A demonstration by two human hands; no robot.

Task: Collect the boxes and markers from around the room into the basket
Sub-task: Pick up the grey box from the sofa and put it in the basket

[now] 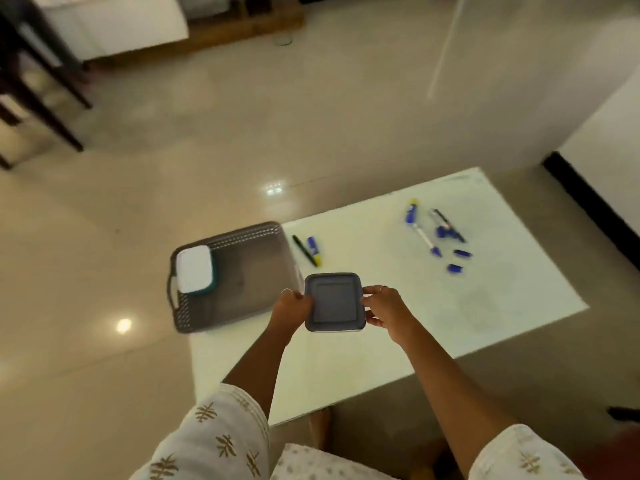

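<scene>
Both hands, left hand (pixel 292 304) and right hand (pixel 381 306), close their grip on opposite edges of a grey box (pixel 334 302), lid up, above the worktop (pixel 485 289). Its target, the basket (pixel 242 237), lies just left, nearer the left hand.

Dim, warm indoor light, lamp glare spots on the glossy floor (pixel 124 325), soft blur and wide-angle bending at edges.

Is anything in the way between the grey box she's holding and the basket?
Nothing visible. Both hands, left and right, hold the grey box just right of the basket. The white box fills only its far-left corner; the rest of the floor is free.
</scene>
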